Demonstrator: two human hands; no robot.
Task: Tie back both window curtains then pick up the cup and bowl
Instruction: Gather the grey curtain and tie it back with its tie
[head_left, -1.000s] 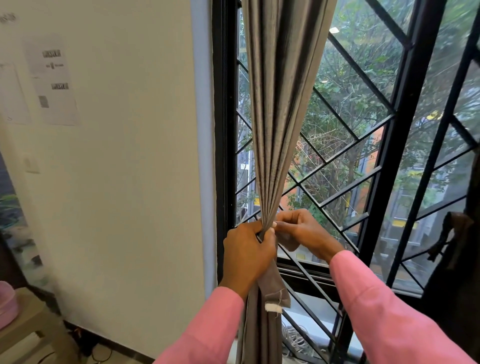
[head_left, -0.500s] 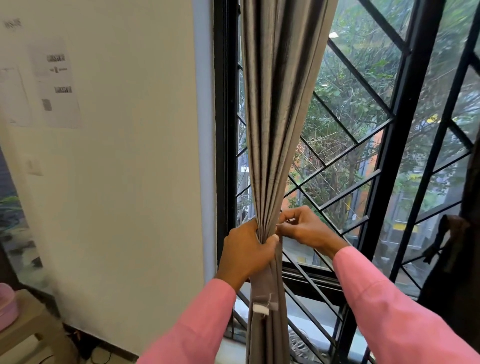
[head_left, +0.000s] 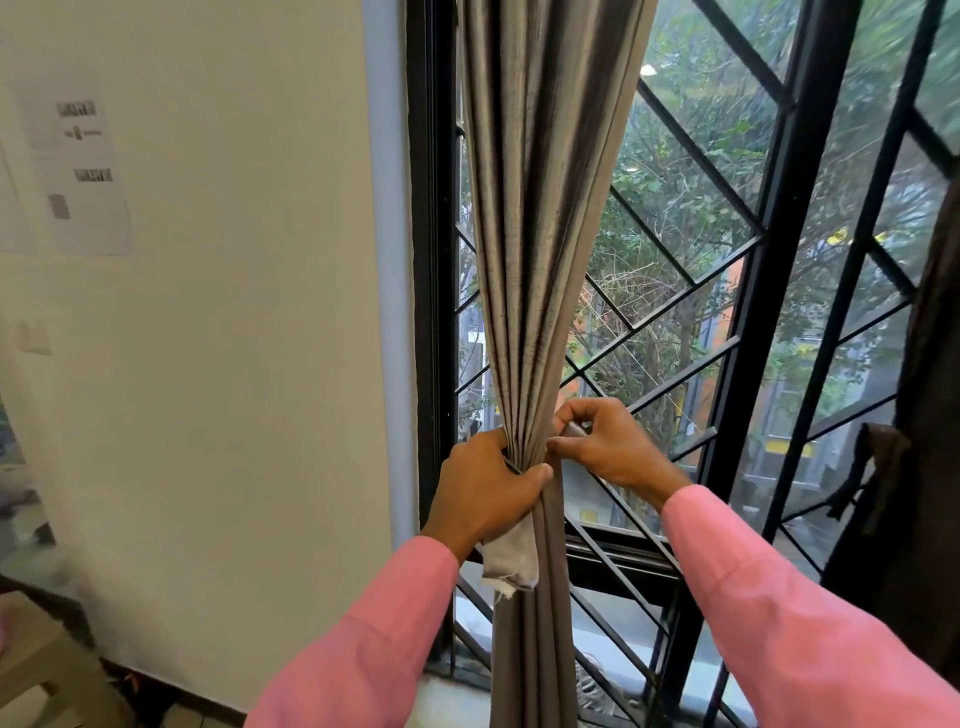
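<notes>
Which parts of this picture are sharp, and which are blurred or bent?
Head view: the curtain, the left hand and the right hand are sharp; the papers on the wall and the trees at far right are blurred; the window bars lean, wide-angle distortion.

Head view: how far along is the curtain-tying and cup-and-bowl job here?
Done: the grey curtain is bunched; the dark curtain at the right edge looks gathered, though whether tied is unclear. In hand: the left hand grips the bunch and a pale tie strip, and the right hand pinches the strip beside the bunch. Left: the knot, then cup and bowl, neither in view.
</notes>
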